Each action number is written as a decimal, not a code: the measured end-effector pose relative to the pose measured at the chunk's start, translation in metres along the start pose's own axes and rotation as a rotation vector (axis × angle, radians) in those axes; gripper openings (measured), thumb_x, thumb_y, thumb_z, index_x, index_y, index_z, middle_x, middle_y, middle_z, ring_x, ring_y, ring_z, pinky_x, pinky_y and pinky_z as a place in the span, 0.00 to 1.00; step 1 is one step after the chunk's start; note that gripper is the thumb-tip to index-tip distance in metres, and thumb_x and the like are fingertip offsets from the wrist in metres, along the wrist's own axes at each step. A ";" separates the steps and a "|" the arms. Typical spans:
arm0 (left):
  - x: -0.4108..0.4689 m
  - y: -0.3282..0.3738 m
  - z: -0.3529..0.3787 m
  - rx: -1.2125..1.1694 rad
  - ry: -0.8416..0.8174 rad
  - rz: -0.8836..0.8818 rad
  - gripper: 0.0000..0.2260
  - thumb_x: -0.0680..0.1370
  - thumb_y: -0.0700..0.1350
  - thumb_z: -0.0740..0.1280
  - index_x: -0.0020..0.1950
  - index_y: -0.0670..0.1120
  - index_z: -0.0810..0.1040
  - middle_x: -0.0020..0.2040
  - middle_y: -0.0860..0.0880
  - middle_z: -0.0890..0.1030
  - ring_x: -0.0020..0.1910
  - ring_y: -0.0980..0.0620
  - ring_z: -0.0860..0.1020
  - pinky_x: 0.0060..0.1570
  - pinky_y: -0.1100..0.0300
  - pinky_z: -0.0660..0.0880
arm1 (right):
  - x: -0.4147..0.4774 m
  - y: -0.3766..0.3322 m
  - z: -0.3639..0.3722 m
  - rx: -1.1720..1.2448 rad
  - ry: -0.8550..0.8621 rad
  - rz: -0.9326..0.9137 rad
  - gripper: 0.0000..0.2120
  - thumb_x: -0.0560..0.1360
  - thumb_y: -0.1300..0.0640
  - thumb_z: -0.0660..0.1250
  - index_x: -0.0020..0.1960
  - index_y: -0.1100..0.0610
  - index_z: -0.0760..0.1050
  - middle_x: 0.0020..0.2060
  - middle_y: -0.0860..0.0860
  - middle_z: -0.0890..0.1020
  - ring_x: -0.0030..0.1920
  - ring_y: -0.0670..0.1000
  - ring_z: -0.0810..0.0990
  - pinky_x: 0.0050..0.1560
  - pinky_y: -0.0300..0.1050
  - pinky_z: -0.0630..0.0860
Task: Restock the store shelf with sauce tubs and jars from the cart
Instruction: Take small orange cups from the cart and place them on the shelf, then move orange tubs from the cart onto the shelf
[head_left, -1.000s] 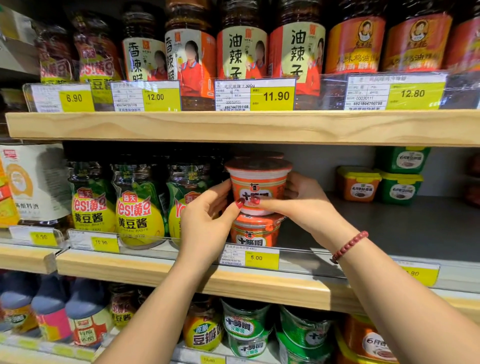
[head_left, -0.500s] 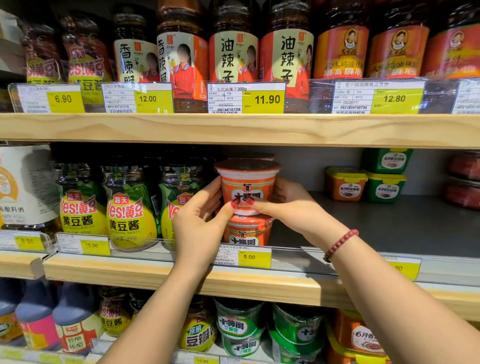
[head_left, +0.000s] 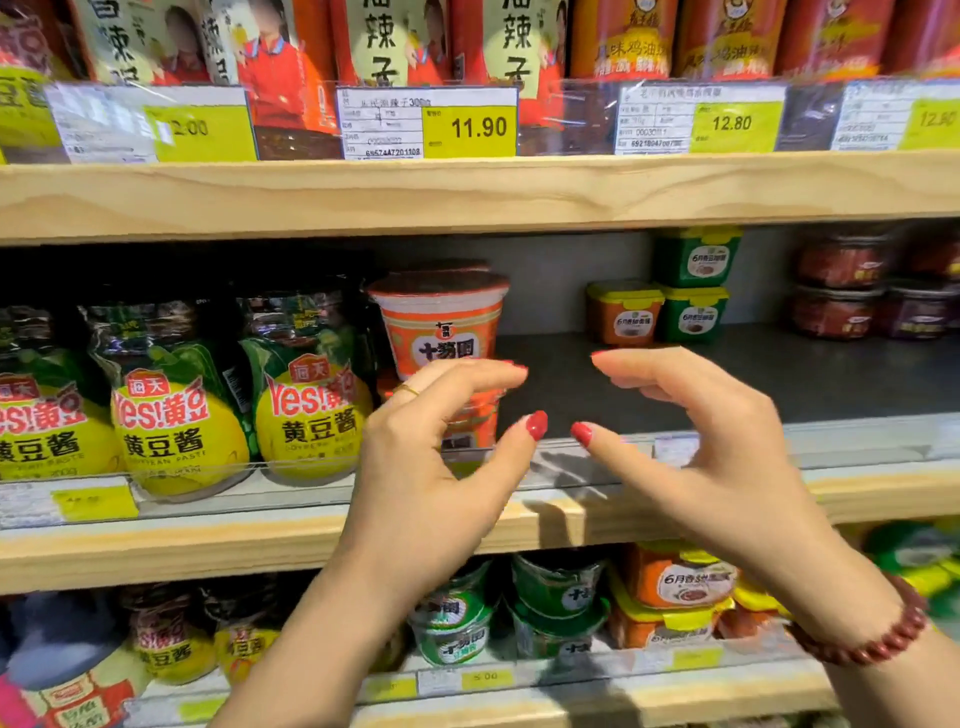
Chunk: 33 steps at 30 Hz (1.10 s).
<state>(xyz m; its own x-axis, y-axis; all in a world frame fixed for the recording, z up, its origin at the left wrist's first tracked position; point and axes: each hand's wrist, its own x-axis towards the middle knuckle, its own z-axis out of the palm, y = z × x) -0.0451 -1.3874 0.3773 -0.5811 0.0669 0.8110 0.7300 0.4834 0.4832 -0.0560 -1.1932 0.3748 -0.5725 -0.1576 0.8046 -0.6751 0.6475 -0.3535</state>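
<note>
In the head view, we take the upper orange sauce tub (head_left: 441, 332) as our landmark; it stands upright on a second orange tub (head_left: 470, 413), and the pair sits at the front of the middle shelf (head_left: 156, 545), with another tub of the same kind partly hidden behind; directly left of the landmark, touching or nearly so, stands a row of yellow soybean paste jars (head_left: 311, 410); to its right the grey shelf floor (head_left: 779, 374) lies bare as far as the small green and orange square tubs (head_left: 691, 312) at the back; above it, on the next shelf's edge, hangs the 11.90 price tag (head_left: 428, 123); below it, one shelf down, we see green tubs (head_left: 457, 623). The left hand (head_left: 415, 467) hovers in front of and below the landmark, covering part of the lower tub; its fingers (head_left: 467, 374) and thumb curve in a wide span and hold nothing, with a ring (head_left: 405, 389) on one finger. The right hand (head_left: 717, 457) hangs to the landmark's lower right, apart from it, and mirrors the left; its fingers (head_left: 649, 364) are spread just as wide and also empty, with a red bead bracelet (head_left: 872, 639) on the wrist; the two thumb tips are near each other but do not touch.
</note>
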 end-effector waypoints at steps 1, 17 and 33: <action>0.000 0.004 0.010 0.011 -0.029 0.046 0.12 0.71 0.50 0.67 0.53 0.51 0.80 0.50 0.57 0.80 0.50 0.63 0.77 0.51 0.73 0.70 | -0.010 0.003 -0.008 -0.037 0.027 0.007 0.19 0.70 0.47 0.71 0.59 0.53 0.78 0.51 0.44 0.81 0.53 0.42 0.78 0.55 0.35 0.73; -0.038 0.099 0.281 -0.329 -0.499 0.275 0.15 0.71 0.50 0.64 0.53 0.47 0.81 0.53 0.53 0.81 0.54 0.57 0.77 0.57 0.64 0.71 | -0.189 0.100 -0.209 -0.603 0.208 0.505 0.15 0.73 0.46 0.66 0.56 0.53 0.78 0.50 0.45 0.80 0.54 0.46 0.78 0.55 0.35 0.71; -0.111 0.245 0.538 -0.359 -0.826 0.451 0.17 0.69 0.51 0.61 0.51 0.45 0.80 0.49 0.47 0.81 0.51 0.46 0.78 0.55 0.61 0.67 | -0.350 0.173 -0.402 -0.951 0.296 1.061 0.22 0.68 0.41 0.63 0.54 0.54 0.80 0.51 0.51 0.83 0.54 0.55 0.80 0.51 0.44 0.73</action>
<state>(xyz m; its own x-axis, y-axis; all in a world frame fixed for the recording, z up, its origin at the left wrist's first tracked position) 0.0048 -0.8065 0.2286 -0.1917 0.8288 0.5257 0.9294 -0.0189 0.3687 0.2147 -0.7265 0.2232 -0.4013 0.7801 0.4799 0.6207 0.6169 -0.4839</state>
